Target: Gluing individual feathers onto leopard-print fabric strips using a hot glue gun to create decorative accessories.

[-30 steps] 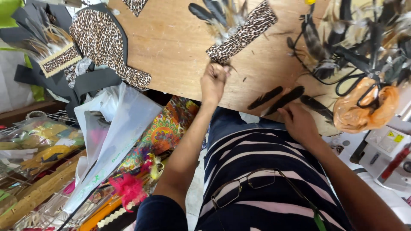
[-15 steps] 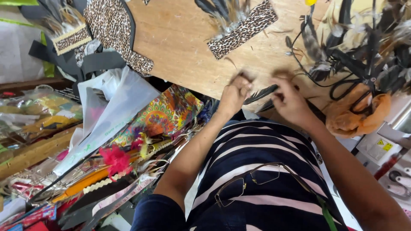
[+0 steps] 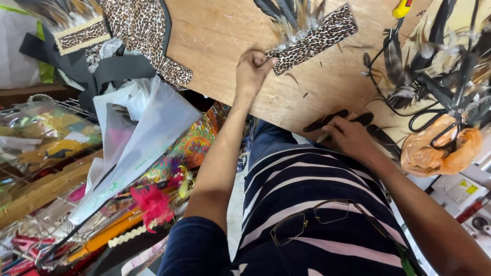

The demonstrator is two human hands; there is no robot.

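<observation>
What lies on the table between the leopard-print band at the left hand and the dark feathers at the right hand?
Between the leopard-print band and the dark feathers, the head view shows bare wooden table with only small feather scraps.

Person seen from above: dark navy top with broad pale pink and white stripes (image 3: 307,184) across the chest; short dark blue sleeve (image 3: 197,245) ends well up the arm from the left hand (image 3: 253,69). Thin-framed spectacles (image 3: 319,217) hang at the shirt front. Both forearms bare; right hand (image 3: 350,135) without rings or watch visible.
</observation>
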